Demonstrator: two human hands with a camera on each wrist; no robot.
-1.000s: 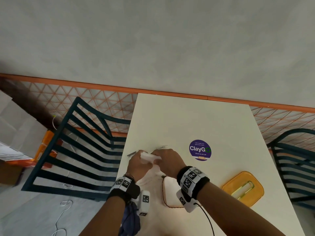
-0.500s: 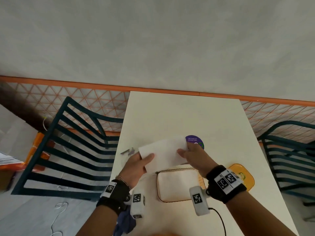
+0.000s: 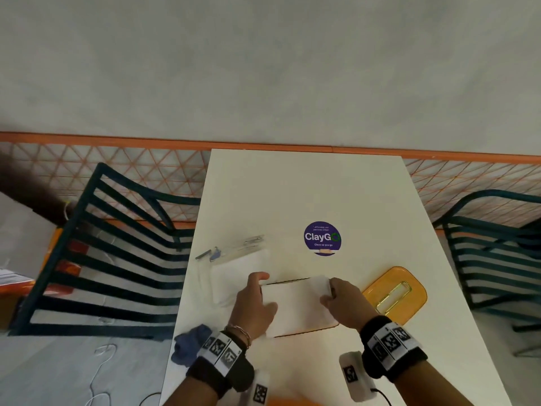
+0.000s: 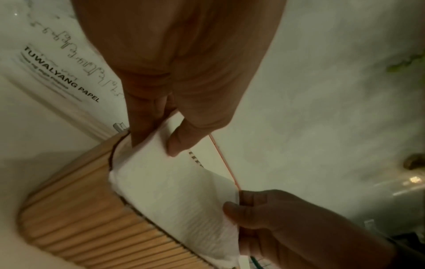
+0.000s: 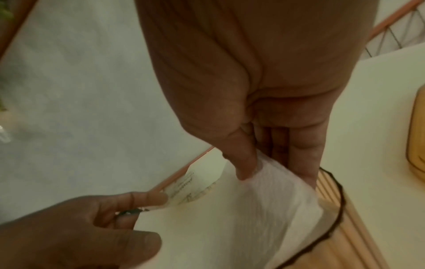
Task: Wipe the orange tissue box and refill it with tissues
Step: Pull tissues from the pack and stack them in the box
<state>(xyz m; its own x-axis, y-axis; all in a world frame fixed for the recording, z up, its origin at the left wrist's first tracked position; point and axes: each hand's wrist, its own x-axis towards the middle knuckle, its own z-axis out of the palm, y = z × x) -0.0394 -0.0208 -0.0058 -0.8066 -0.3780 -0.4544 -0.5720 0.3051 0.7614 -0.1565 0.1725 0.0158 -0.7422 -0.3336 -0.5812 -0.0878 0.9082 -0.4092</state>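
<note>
The open tissue box [image 3: 328, 329] [image 4: 76, 223] [image 5: 358, 242], ribbed and orange-tan, stands on the white table [image 3: 292, 194] near its front. A white stack of tissues [image 3: 298, 306] [image 4: 174, 191] [image 5: 264, 209] lies over the box's open top. My left hand [image 3: 257, 300] [image 4: 158, 138] pinches the stack's left end between thumb and fingers. My right hand [image 3: 336, 297] [image 5: 271, 172] pinches the right end the same way. The box's orange lid [image 3: 393, 291] with its slot lies flat to the right of my right hand.
A clear tissue packet [image 3: 234, 262] [image 4: 62, 72] printed "TUWALYANG PAPEL" lies left of the box. A blue cloth [image 3: 188, 344] hangs at the table's left front edge. A purple round sticker [image 3: 322, 238] marks mid-table. Dark slatted chairs [image 3: 96, 259] flank both sides.
Both hands pulled the tissue stack out of the packet, spread it wide, then brought it toward me and down onto the open box. The head view shifted.
</note>
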